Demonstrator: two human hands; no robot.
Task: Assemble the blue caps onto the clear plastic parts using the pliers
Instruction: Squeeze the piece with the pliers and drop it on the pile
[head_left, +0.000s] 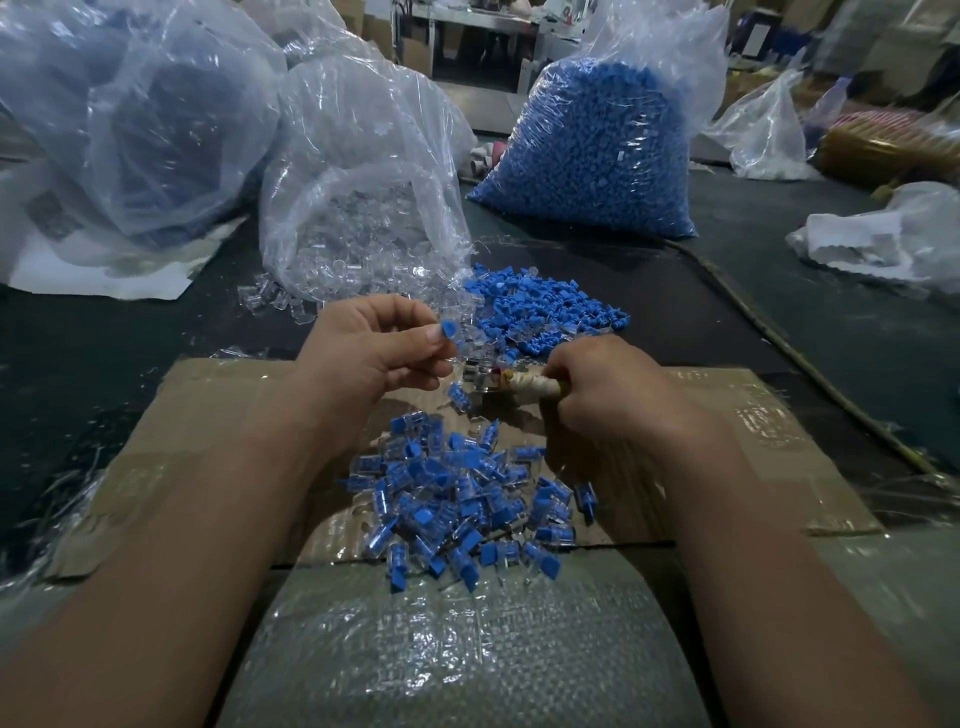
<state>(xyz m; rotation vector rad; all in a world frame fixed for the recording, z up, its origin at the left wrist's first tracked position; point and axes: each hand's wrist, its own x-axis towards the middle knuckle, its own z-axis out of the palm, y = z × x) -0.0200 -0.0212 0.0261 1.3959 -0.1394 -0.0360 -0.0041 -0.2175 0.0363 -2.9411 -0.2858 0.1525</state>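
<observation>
The left hand (374, 348) pinches a blue cap (448, 330) between thumb and fingertips, above the cardboard sheet (753, 447) and just beside the metal head of the pliers (485, 378). The right hand (608, 389) is clenched round the pliers' tape-wrapped handle. A heap of finished pieces (467, 499), blue caps seated in clear bodies, lies on the cardboard between the forearms; beyond the hands lie a loose pile of blue caps (540, 312) and an open bag of clear plastic parts (358, 228), with a full bag of blue caps (597, 150) farther back.
</observation>
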